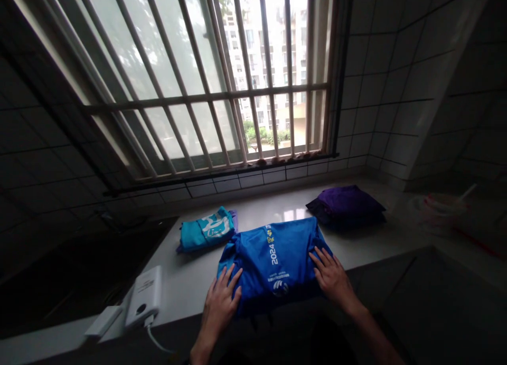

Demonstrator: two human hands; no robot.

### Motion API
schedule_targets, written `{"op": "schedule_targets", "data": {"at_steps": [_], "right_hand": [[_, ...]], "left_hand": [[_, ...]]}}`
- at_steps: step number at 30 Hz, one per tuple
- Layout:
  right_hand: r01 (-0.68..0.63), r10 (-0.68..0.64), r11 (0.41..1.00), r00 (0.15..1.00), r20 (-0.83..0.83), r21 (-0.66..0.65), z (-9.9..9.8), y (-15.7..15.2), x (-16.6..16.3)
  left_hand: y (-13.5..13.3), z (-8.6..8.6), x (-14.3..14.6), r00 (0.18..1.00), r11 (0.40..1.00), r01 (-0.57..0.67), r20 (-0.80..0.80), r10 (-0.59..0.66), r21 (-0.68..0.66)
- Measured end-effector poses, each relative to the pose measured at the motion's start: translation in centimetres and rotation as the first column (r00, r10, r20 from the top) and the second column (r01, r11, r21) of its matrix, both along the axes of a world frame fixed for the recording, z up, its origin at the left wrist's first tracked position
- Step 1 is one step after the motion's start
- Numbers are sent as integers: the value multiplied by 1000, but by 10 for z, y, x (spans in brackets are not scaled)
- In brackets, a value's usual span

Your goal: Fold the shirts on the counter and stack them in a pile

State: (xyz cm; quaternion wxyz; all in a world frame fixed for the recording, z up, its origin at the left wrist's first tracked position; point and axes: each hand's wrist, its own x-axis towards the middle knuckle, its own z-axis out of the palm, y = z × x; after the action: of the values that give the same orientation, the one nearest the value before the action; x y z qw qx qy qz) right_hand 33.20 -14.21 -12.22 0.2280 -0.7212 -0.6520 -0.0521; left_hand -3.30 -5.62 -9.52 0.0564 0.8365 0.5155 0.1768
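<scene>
On the surface (186, 288), the blue garment (293, 256) lies between left hand (222, 301) and right hand (331, 276), both touching its sides, fingers spread.

This looks like a kitchen: a long, shiny white counter (184, 283), square white wall tiles (364, 93) at right, a big barred window (209, 96) at the far side.

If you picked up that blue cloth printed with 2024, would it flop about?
Probably floppy: the blue cloth wrinkles near the left hand and seems to sag over the edge of the counter. Likely light for its size, as it looks thin. It seems unlikely to roll, since it lies broad and fairly flat.
</scene>
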Motion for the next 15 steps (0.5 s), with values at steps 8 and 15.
{"op": "schedule_targets", "data": {"at_steps": [8,15], "right_hand": [[16,-17,1000,999,46,9,-3,1,1],[8,-8,1000,999,47,-15,-7,2,3]], "left_hand": [[15,-9,-16,957,999,24,288,-11,-41],[13,9,-21,893,990,15,446,51,-144]]}}
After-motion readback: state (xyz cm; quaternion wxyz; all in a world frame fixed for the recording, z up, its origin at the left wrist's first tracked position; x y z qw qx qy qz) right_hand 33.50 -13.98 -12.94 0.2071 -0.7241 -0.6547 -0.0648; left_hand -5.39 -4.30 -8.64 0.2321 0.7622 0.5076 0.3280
